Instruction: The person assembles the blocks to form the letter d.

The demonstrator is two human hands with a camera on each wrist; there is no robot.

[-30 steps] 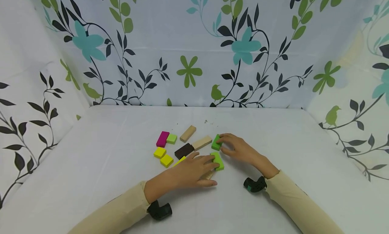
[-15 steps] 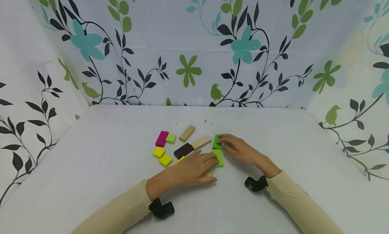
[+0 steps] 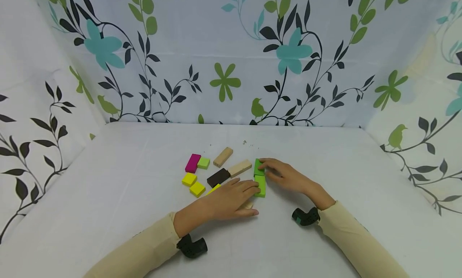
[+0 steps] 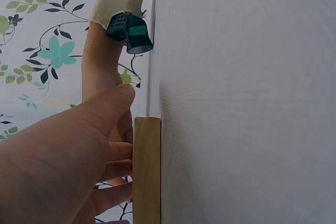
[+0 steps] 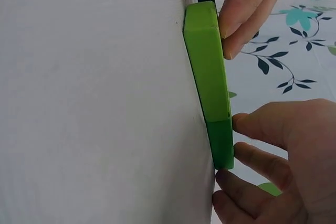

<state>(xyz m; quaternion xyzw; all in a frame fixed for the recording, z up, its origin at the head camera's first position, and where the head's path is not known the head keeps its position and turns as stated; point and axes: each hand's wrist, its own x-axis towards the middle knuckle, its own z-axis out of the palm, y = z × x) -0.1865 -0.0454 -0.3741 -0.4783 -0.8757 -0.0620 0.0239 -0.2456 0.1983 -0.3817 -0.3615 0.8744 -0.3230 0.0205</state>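
My left hand [image 3: 231, 199] lies palm down with its fingers reaching over a light green block [image 3: 261, 185], fingertips on its upper face. Under that palm is a pale wooden block [image 4: 147, 171], mostly covered in the head view. At the far end of the light green block, a darker green block [image 5: 220, 142] meets it end to end, forming one straight line. My right hand [image 3: 288, 177] touches this darker block from the right. In the right wrist view its thumb and a finger rest on the top face, with other fingertips just past the far end.
Left of the hands lie a dark brown block [image 3: 218, 177], pale wooden blocks [image 3: 223, 157], yellow blocks [image 3: 189, 179], a magenta block [image 3: 193, 163] and a small lime block [image 3: 203, 163]. A patterned curtain [image 3: 180, 69] borders the white table [image 3: 126, 169].
The light green block has slid away from me and straightened, so the gap to the darker green block has closed. The left fingers moved with it; the right hand hardly moved.
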